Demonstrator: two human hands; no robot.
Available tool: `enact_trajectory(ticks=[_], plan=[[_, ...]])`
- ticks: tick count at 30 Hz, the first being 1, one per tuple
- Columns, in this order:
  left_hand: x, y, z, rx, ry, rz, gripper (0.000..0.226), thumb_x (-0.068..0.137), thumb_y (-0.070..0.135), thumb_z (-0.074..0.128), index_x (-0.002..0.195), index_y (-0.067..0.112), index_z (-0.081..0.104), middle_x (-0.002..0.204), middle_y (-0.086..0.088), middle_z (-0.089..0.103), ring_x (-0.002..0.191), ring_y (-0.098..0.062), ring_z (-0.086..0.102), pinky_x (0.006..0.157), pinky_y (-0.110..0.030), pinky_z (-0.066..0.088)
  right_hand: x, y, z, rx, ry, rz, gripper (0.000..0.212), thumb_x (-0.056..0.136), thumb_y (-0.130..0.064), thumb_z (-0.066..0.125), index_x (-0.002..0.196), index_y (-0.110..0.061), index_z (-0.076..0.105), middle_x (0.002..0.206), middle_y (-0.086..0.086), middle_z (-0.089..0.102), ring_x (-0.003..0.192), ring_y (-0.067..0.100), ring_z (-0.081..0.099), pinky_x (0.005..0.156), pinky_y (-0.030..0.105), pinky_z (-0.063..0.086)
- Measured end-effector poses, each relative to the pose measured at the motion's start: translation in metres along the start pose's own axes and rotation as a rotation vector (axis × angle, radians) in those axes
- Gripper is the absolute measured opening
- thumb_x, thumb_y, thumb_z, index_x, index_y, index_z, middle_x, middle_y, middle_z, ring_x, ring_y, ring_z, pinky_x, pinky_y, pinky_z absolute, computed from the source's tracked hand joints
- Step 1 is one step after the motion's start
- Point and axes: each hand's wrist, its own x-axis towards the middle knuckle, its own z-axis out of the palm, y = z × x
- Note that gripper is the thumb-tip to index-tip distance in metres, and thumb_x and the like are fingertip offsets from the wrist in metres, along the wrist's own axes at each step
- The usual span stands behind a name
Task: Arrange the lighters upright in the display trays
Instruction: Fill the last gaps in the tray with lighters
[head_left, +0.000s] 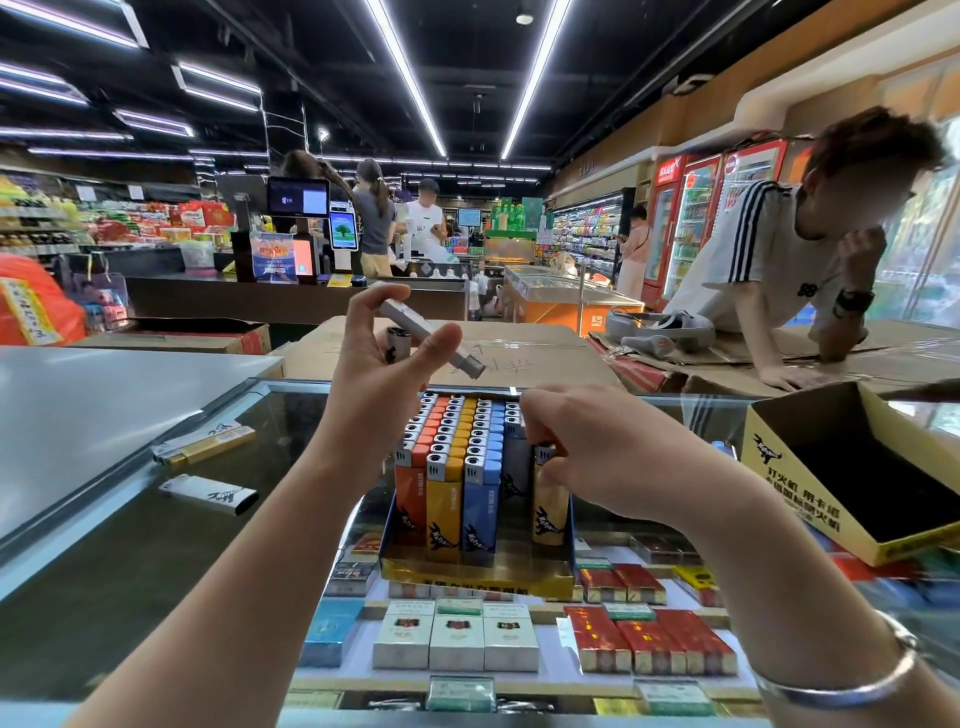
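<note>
Lighters (451, 457) already stand upright in most rows of the display tray (475, 576), and I judge it nearly full, only its right side having gaps. My right hand (582, 441) pinches a yellow lighter (548, 499) going into that right row, while my left hand (384, 358), above the tray, holds a grey lighter (428, 330) and another. Left of the tray, three loose lighters (205, 467) lie flat on the glass counter (130, 545), not yet placed.
</note>
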Motion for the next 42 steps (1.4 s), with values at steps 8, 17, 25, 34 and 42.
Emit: enact_trajectory(ticks=[8, 17, 25, 34, 42], plan=[[0.000, 0.000, -0.001, 0.034, -0.010, -0.012, 0.043, 0.070, 0.034, 0.068, 0.104, 0.039, 0.043, 0.069, -0.003, 0.045, 0.057, -0.008, 0.044, 0.044, -0.016, 0.038, 0.003, -0.002, 0.001, 0.012, -0.021, 0.010, 0.021, 0.080, -0.008, 0.065, 0.088, -0.020, 0.049, 0.085, -0.009, 0.049, 0.077, 0.013, 0.046, 0.060, 0.024, 0.038], [0.001, -0.001, -0.004, 0.007, -0.015, -0.052, 0.045, 0.069, 0.036, 0.069, 0.108, 0.035, 0.045, 0.071, -0.006, 0.045, 0.058, -0.011, 0.044, 0.043, -0.017, 0.038, 0.001, 0.008, -0.001, 0.363, -0.045, 0.022, 0.019, 0.076, -0.013, 0.075, 0.081, -0.019, 0.058, 0.079, -0.010, 0.054, 0.068, 0.002, 0.047, 0.058, 0.017, 0.035], [0.001, 0.001, -0.004, 0.016, -0.018, -0.063, 0.046, 0.068, 0.037, 0.069, 0.108, 0.035, 0.045, 0.071, -0.004, 0.047, 0.057, -0.009, 0.045, 0.044, -0.017, 0.039, 0.004, 0.006, 0.000, 0.010, -0.025, 0.059, 0.030, 0.076, -0.029, 0.074, 0.068, -0.031, 0.045, 0.078, -0.014, 0.044, 0.071, 0.005, 0.039, 0.057, 0.023, 0.031], [-0.004, 0.008, -0.001, 0.029, -0.060, -0.026, 0.046, 0.063, 0.038, 0.071, 0.101, 0.028, 0.047, 0.057, 0.004, 0.048, 0.045, -0.002, 0.043, 0.041, -0.014, 0.037, 0.006, 0.007, 0.002, 0.506, 0.491, -0.086, 0.024, 0.074, -0.018, 0.075, 0.093, -0.020, 0.060, 0.079, -0.015, 0.056, 0.067, 0.000, 0.055, 0.063, 0.011, 0.048], [-0.008, 0.011, 0.005, 0.075, -0.137, 0.047, 0.044, 0.068, 0.039, 0.065, 0.106, 0.025, 0.046, 0.057, 0.005, 0.060, 0.045, -0.001, 0.045, 0.042, -0.013, 0.037, 0.013, -0.003, 0.013, 0.645, 0.609, -0.153, 0.026, 0.077, 0.001, 0.070, 0.096, -0.015, 0.066, 0.089, -0.007, 0.067, 0.084, 0.005, 0.066, 0.080, 0.018, 0.054]])
